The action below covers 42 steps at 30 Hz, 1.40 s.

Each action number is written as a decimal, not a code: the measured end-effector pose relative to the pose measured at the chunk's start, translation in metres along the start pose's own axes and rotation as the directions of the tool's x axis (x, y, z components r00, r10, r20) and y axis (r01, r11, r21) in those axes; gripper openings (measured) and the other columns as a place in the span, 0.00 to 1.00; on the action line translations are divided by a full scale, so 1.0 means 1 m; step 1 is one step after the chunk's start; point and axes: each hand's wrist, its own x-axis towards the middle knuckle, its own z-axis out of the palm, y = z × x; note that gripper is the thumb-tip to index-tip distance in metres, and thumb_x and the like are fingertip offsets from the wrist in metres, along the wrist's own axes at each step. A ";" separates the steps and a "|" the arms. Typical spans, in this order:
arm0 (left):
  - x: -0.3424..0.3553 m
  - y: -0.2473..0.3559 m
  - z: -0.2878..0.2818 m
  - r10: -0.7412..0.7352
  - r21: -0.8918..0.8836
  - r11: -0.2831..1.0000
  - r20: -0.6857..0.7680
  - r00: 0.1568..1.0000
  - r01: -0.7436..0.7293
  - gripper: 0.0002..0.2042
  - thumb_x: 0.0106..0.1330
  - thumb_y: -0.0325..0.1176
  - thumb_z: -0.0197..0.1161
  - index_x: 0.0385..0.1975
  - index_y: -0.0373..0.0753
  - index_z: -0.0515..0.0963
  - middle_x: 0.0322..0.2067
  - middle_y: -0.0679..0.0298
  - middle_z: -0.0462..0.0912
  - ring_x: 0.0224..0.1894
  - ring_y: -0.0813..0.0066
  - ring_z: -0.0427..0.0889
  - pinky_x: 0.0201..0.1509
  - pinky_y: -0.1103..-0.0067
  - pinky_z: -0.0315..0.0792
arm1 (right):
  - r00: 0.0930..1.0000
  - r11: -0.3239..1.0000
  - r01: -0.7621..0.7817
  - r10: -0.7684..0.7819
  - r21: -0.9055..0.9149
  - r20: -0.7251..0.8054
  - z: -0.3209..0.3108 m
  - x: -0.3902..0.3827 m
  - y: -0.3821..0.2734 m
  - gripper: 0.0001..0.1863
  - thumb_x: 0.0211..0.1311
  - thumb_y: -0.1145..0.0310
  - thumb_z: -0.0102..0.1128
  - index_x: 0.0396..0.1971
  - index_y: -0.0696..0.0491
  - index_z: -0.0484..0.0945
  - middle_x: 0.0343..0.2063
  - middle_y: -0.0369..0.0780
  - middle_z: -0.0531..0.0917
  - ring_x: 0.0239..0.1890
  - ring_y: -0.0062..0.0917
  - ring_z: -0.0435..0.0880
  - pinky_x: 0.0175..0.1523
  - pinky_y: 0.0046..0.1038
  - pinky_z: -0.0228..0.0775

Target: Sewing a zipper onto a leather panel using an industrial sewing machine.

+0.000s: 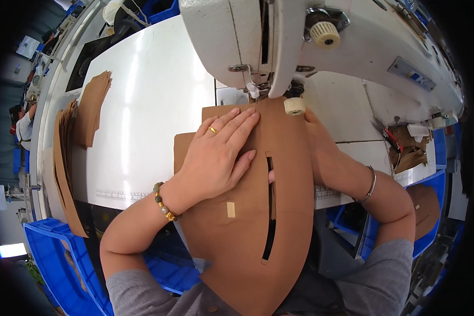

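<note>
A large brown fabric panel [231, 237] lies under the needle area of a white sewing machine [210, 42] and drapes down over the table's front edge toward me. It has a long slit [270, 210] and a small pale tape patch [231, 209]. My left hand [221, 147] rests flat on the panel, fingers stretched toward the presser foot and thumb apart. At the panel's right edge is my right hand [321, 147], partly beneath the fabric and holding that edge. A fingertip shows through the slit. Most of the right fingers are hidden.
Stacked brown pieces [92, 110] lie at the table's left, with more hanging over its edge. Red-handled snippers [391, 139] and brown scraps [410, 150] sit at the right. Blue crates [58, 263] stand below. Another person [23, 126] is far left.
</note>
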 end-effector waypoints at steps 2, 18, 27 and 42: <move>0.003 -0.001 0.002 0.003 0.007 1.000 -0.016 1.000 -0.002 0.33 0.73 0.38 0.61 0.76 0.35 0.62 0.74 0.53 0.68 0.77 0.50 0.64 0.78 0.57 0.60 | 1.000 1.000 -0.005 0.005 -0.004 -0.009 -0.001 0.000 -0.001 0.42 0.60 0.33 0.65 0.60 0.57 0.80 0.58 0.47 0.83 0.67 0.44 0.75 0.78 0.54 0.51; 0.017 -0.027 0.005 0.058 -0.013 0.998 -0.125 0.990 -0.060 0.24 0.72 0.38 0.64 0.64 0.32 0.73 0.66 0.50 0.75 0.69 0.47 0.71 0.77 0.58 0.62 | 1.000 1.000 -0.016 0.016 -0.023 0.000 -0.004 0.002 -0.006 0.42 0.55 0.38 0.71 0.59 0.57 0.80 0.59 0.50 0.82 0.65 0.48 0.77 0.74 0.62 0.56; 0.025 -0.041 0.006 0.097 0.019 0.995 -0.146 0.985 -0.095 0.22 0.72 0.37 0.64 0.61 0.30 0.75 0.60 0.48 0.79 0.67 0.47 0.73 0.74 0.59 0.66 | 1.000 0.998 -0.014 0.015 -0.062 0.015 -0.005 0.003 -0.007 0.40 0.53 0.40 0.73 0.56 0.58 0.82 0.58 0.50 0.81 0.64 0.48 0.77 0.73 0.64 0.56; 0.047 -0.054 0.009 0.010 0.102 0.995 -0.122 0.992 0.002 0.19 0.77 0.40 0.58 0.55 0.31 0.80 0.59 0.54 0.82 0.69 0.53 0.75 0.73 0.57 0.69 | 1.000 0.995 -0.007 0.009 -0.103 0.019 -0.002 0.003 -0.005 0.33 0.59 0.52 0.69 0.61 0.54 0.81 0.58 0.50 0.82 0.64 0.45 0.78 0.76 0.63 0.51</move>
